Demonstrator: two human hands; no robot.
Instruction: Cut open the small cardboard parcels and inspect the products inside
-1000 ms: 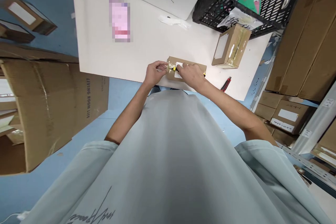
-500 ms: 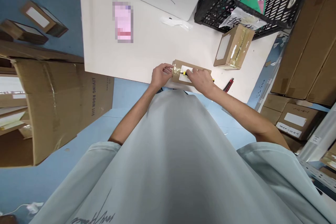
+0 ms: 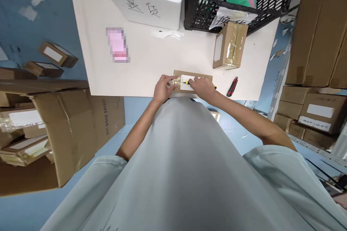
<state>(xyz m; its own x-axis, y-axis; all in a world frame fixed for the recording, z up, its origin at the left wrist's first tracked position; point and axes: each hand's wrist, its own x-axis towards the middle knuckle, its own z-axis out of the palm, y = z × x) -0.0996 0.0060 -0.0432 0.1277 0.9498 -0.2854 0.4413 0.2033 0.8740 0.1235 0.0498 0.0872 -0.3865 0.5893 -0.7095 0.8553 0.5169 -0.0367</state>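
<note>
At the table's near edge lies a small brown cardboard box (image 3: 191,73) with a white label (image 3: 187,87) and clear tape on its left end. My left hand (image 3: 162,88) grips that end, thumb and fingers on the taped part. In my right hand (image 3: 204,87) is a yellow and black utility knife (image 3: 187,83), its tip pointing left over the label toward the tape. Most of the knife's handle is hidden under my fingers. To the right, a red and black utility knife (image 3: 232,86) lies on the table.
A taped box (image 3: 235,45) stands before a black plastic crate (image 3: 202,12) of green packages. Beside that crate is a white foam box (image 3: 151,9). A blurred pink item (image 3: 118,45) lies leftward. A large open carton (image 3: 81,126) stands left; stacked boxes (image 3: 316,112) are at right.
The view has shifted, showing more of the foam box and crate. Both hands stay at the small box; the yellow knife remains near the tape and label.
</note>
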